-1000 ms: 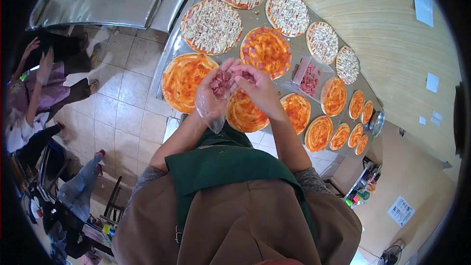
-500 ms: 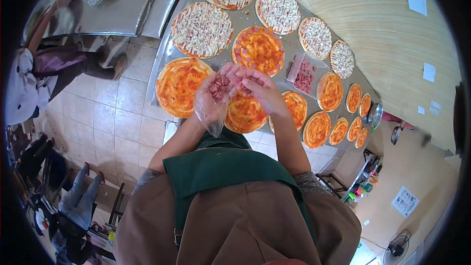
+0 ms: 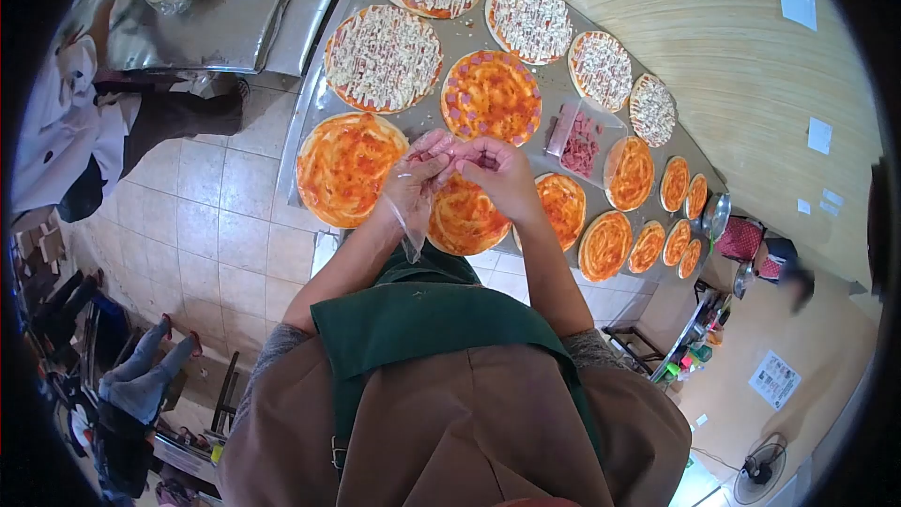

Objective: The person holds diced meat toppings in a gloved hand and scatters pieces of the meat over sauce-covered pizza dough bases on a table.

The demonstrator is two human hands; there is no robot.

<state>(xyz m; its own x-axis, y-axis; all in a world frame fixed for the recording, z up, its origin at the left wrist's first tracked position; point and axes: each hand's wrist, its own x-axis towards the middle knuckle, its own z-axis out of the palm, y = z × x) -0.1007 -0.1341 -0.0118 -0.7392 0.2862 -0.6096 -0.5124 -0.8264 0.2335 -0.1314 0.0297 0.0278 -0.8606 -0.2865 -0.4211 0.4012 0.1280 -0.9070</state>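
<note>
My left hand (image 3: 417, 180), with loose clear plastic (image 3: 411, 233) hanging at its wrist, is curled closed above the table. Diced ham lay in that palm a moment ago; the curled fingers now hide most of it. Fingertips of my right hand (image 3: 499, 175) are pinched together against the left fingers, and what they hold is too small to make out. Beneath both hands lies a sauced pizza base (image 3: 466, 218). Another sauced base (image 3: 351, 169) is to the left. Just beyond the hands, a pizza base with ham cubes around its edge (image 3: 492, 98) rests on the metal table (image 3: 549, 84).
A clear tub of diced ham (image 3: 580, 143) stands right of the hands. Several cheese-topped pizzas (image 3: 383, 56) line the far side, and smaller sauced bases (image 3: 605, 246) run rightward. Another person (image 3: 103, 122) stands at the left by a second metal table (image 3: 211, 33).
My left hand has turned and closed over the diced ham, which showed in its open palm before. The right fingers have come in against it. The person at left has shifted.
</note>
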